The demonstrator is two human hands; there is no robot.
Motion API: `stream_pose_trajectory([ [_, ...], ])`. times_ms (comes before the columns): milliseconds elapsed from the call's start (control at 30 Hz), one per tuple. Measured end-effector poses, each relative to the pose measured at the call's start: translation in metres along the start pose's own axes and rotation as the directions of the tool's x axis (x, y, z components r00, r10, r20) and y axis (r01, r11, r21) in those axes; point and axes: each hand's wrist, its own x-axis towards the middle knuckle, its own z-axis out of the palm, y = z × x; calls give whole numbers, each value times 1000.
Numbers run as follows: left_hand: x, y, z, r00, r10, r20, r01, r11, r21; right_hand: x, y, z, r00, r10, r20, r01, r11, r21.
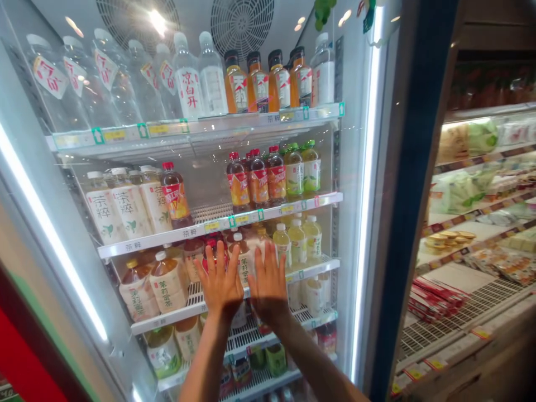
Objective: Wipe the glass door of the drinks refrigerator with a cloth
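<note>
- Head view: your left hand (220,282) is raised with the fingers spread and pointing up, palm facing away from you, flat toward the glass door (355,234) of a drinks cooler. It holds nothing.
- Your right hand (269,285) is just beside it on the right, also open, its fingers upright and closer together than the left's. The two hands are near each other but do not touch. Whether the palms actually press on the glass cannot be told.
- Behind your hands, on the third shelf (312,269) from the top, stand bottles: amber tea bottles with cream labels (167,282) to the left, red-capped bottles right behind your fingers, and pale yellow bottles with white caps (298,239) to the right.
- One shelf up, white-labelled bottles (125,206) sit on the left, a single red-capped orange-labelled bottle (176,195) beside them, and a cluster of red-capped and green-capped bottles (272,176) on the right.
- On the top shelf, clear water bottles (190,78) fill the left and middle, with orange drink bottles (268,81) to their right.
- Lower shelves below your forearms hold more bottles, partly hidden.
- A dark door frame (408,223) stands to the right of the cooler; beyond it, open chilled shelves (469,318) carry packaged foods, blurred.
</note>
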Motion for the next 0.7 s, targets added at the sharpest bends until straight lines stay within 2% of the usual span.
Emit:
stream_pose_trajectory([
  [67,1,1,0,999,9,-50,-7,1000,26,51,4,-14,1000,11,-9,-11,999,33],
  [133,3,2,0,995,25,-100,-21,999,34,77,6,-22,999,13,-32,-11,998,66],
  [167,3,2,0,992,36,-118,-31,999,37,72,5,-21,999,9,-33,-6,997,76],
  [200,3,3,-1,991,46,-128,-41,998,42,56,3,-18,1000,1,-22,1,997,81],
  [300,3,4,-3,989,56,-134,-49,997,55,-27,-2,2,999,-5,36,2,997,83],
  [367,3,5,-5,989,52,-135,-47,998,46,-58,-4,14,998,20,52,-24,996,84],
  [400,3,6,-6,990,50,-134,-45,998,40,-57,-4,16,999,26,48,-30,996,82],
  [433,4,6,-6,990,50,-133,-45,998,35,-43,-4,15,999,29,35,-31,996,82],
  [533,4,7,-7,987,47,-151,-43,999,30,28,-6,3,999,29,-17,-27,995,99],
  [600,5,8,-7,985,43,-168,-40,999,22,51,-8,-1,1000,12,-21,-10,993,116],
  [633,5,8,-7,985,42,-169,-40,999,16,45,-8,0,1000,0,-13,2,992,122],
  [700,5,8,-8,987,40,-154,-40,999,2,4,-8,6,1000,-11,25,8,990,137],
])
